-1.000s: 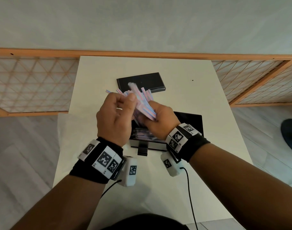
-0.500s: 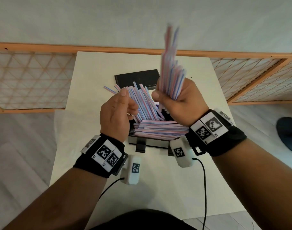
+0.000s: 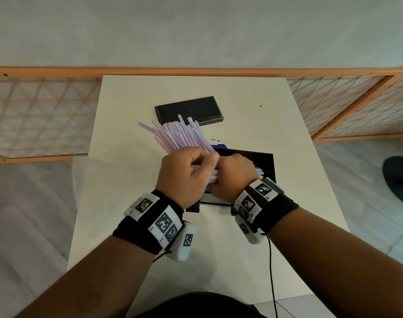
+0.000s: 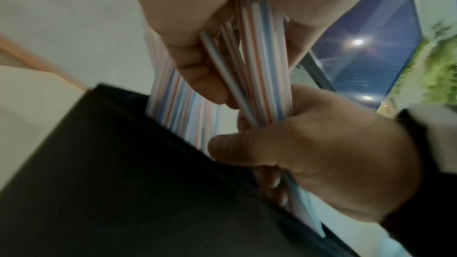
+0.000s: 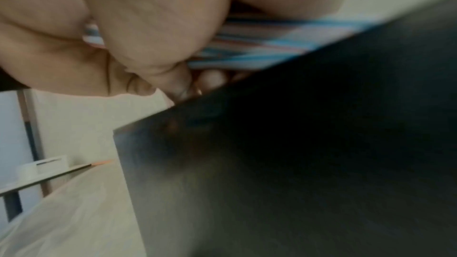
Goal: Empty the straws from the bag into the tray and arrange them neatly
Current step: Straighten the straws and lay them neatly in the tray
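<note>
Several red-, blue- and white-striped straws (image 3: 179,136) fan out up and to the left from my left hand (image 3: 196,171), which grips them over the black tray (image 3: 262,161). My right hand (image 3: 234,177) is low at the tray, fingers curled round another bunch of straws (image 5: 272,46) that lies across it. In the left wrist view the straws (image 4: 259,77) run between my left fingers (image 4: 197,73) and my right hand (image 4: 321,153), just above the tray wall (image 4: 111,173). A bit of the purple and white bag (image 3: 216,143) shows behind the tray.
A flat black rectangular lid or board (image 3: 189,110) lies on the white table (image 3: 264,115) beyond the straws. A wooden lattice screen (image 3: 35,115) stands behind the table. Cables hang from both wrist cameras.
Half a second ago my right hand held a bunch of straws upright above the tray; it has come down into the tray beside my left hand. My left hand keeps its fanned bundle.
</note>
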`<act>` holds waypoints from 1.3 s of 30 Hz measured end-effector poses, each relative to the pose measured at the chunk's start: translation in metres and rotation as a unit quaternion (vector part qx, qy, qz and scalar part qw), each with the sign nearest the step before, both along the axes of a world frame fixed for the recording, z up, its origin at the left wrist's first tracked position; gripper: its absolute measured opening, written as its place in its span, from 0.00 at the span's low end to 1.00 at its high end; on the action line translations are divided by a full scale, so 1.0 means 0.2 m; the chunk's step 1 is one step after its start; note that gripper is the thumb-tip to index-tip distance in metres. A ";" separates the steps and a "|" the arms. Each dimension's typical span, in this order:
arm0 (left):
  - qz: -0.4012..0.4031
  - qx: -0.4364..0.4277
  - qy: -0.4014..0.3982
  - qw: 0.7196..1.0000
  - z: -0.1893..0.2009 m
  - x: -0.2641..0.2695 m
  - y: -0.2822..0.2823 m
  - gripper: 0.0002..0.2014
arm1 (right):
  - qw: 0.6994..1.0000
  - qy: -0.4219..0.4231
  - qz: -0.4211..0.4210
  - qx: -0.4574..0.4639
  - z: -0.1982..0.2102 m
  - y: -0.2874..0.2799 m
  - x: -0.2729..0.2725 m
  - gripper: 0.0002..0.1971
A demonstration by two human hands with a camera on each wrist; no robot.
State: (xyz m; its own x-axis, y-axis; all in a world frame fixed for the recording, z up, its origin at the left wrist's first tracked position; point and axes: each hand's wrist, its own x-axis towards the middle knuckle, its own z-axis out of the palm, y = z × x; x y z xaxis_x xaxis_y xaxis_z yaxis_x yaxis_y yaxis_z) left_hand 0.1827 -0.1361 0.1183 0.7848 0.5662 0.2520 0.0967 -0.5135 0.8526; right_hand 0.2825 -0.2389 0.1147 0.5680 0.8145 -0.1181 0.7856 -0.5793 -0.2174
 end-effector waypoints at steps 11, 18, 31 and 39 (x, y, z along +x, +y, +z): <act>-0.021 0.203 0.022 0.979 -0.24 0.00 0.08 0.19 | 0.996 0.069 -0.047 0.010 -0.11 -0.09 0.08 0.44; -0.074 0.207 0.026 0.975 -0.30 -0.04 0.09 0.16 | 0.975 0.127 -0.038 -0.180 -0.09 -0.12 0.11 0.68; -0.020 0.175 -0.059 0.983 -0.16 -0.06 0.01 0.09 | 0.980 0.170 -0.028 -0.104 -0.08 -0.04 0.08 0.49; 0.256 -0.310 -0.106 0.910 0.00 -0.06 0.29 0.36 | 0.976 0.203 -0.016 -0.074 -0.07 0.06 0.06 0.49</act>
State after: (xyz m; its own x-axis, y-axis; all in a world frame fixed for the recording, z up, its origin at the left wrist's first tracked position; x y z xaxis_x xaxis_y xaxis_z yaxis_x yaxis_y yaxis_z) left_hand 0.1714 -0.0790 0.1189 0.3492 0.9286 -0.1251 -0.0121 0.1380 0.9904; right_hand 0.2944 -0.2271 0.0998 0.4751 0.7536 -0.4543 0.6331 -0.6513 -0.4183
